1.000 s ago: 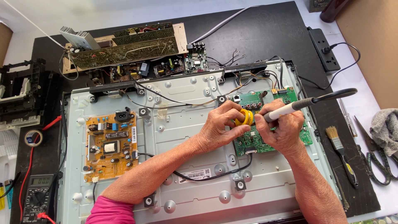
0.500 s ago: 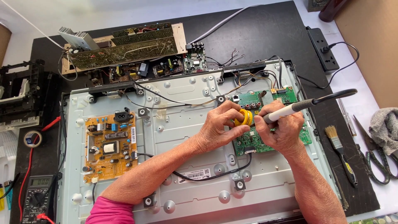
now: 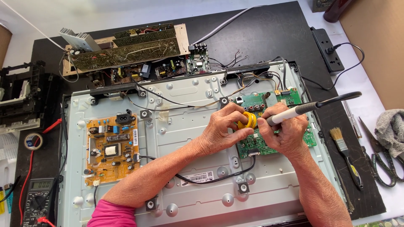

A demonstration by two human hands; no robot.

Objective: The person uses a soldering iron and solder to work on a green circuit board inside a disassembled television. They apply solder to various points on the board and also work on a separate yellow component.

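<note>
Left hand grips a yellow spool; right hand grasps a soldering iron over the green board, right side of the panel

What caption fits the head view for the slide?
Left hand holds a yellow spool, right hand a soldering iron, over a green circuit board.

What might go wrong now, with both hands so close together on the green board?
1. The soldering iron in the right hand works right beside the left hand, so its fingers might get burned.
2. The yellow spool could block the view of the joint on the green circuit board, so the tip might touch nearby parts.
</note>
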